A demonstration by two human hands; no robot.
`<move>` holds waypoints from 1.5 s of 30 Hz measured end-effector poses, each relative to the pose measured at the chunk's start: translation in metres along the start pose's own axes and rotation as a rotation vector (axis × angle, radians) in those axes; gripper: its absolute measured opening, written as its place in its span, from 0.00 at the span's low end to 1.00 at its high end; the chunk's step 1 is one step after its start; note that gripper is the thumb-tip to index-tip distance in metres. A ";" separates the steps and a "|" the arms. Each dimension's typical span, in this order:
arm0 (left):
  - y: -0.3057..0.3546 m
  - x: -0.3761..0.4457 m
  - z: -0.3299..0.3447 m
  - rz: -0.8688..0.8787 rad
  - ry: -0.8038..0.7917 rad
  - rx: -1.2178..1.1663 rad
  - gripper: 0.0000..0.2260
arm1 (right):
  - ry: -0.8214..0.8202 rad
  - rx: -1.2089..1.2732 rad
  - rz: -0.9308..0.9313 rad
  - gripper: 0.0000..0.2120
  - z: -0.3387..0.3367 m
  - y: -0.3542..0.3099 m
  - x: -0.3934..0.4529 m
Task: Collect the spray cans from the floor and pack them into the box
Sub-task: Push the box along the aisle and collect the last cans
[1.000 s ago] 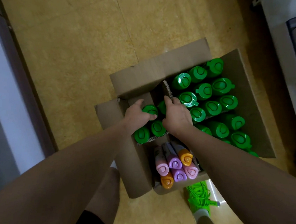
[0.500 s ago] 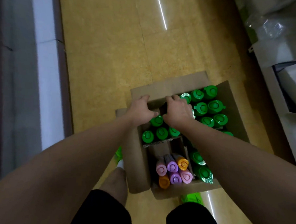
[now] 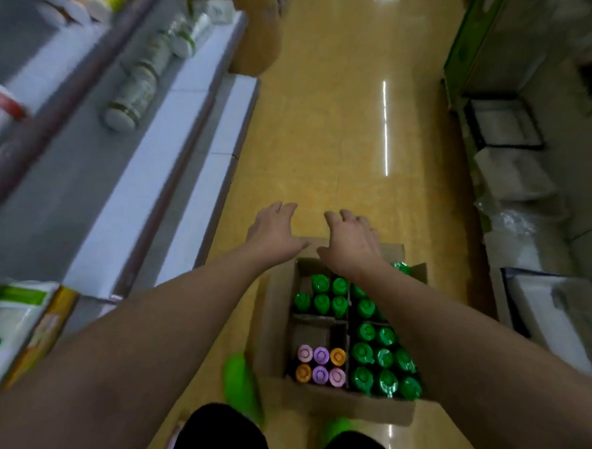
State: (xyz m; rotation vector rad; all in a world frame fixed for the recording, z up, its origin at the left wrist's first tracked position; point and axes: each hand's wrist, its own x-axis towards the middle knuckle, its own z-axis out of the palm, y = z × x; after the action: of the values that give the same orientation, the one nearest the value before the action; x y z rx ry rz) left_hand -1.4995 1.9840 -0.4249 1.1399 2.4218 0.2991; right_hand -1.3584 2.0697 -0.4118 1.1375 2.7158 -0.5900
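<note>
left hand (image 3: 276,231): no grip on anything, fingers spread loose, hanging over the far edge of the box. Looks like it's going for the far flap, but that's my guess.

right hand (image 3: 352,242): same deal, fingers relaxed and a bit bent, holding nothing, just beside the left one above the back of the box. Can't tell if either hand actually touches the cardboard.

box (image 3: 269,332): sits on the floor right in front of the person, top open, flaps out to the sides so the cans can drop straight in.

green cans (image 3: 383,357): standing upright, packed tight cap to cap, filling the right side and the far left section. Upright is how you fit the most in, and the dividers stop them tipping.

pastel cans (image 3: 321,364): pink, purple and orange caps, six of them in two rows in the near left section, kept apart from the green lot. The bit of that section behind them looks unfilled.

floor (image 3: 326,140): shiny yellow aisle, no loose cans on it that I can see, so packing looks pretty much done.

shelves (image 3: 149,120): run along the left with jars on them, blurry.

shoes (image 3: 241,383): bright green, either side of the near end of the box.
</note>
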 end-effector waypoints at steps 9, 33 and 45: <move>-0.074 -0.170 -0.091 -0.145 0.180 0.034 0.38 | 0.034 -0.151 -0.281 0.30 -0.047 -0.132 -0.095; -0.248 -0.742 -0.009 -1.010 0.599 -0.260 0.37 | -0.304 -0.410 -1.192 0.31 0.151 -0.422 -0.487; -0.179 -0.898 0.121 -1.506 0.664 -0.468 0.34 | -0.479 -0.588 -1.539 0.30 0.233 -0.395 -0.611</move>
State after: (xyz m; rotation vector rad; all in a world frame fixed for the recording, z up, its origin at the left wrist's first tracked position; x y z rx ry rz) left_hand -1.0590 1.1783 -0.3282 -1.1893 2.7225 0.6869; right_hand -1.2129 1.3231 -0.3390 -1.1856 2.4663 -0.0585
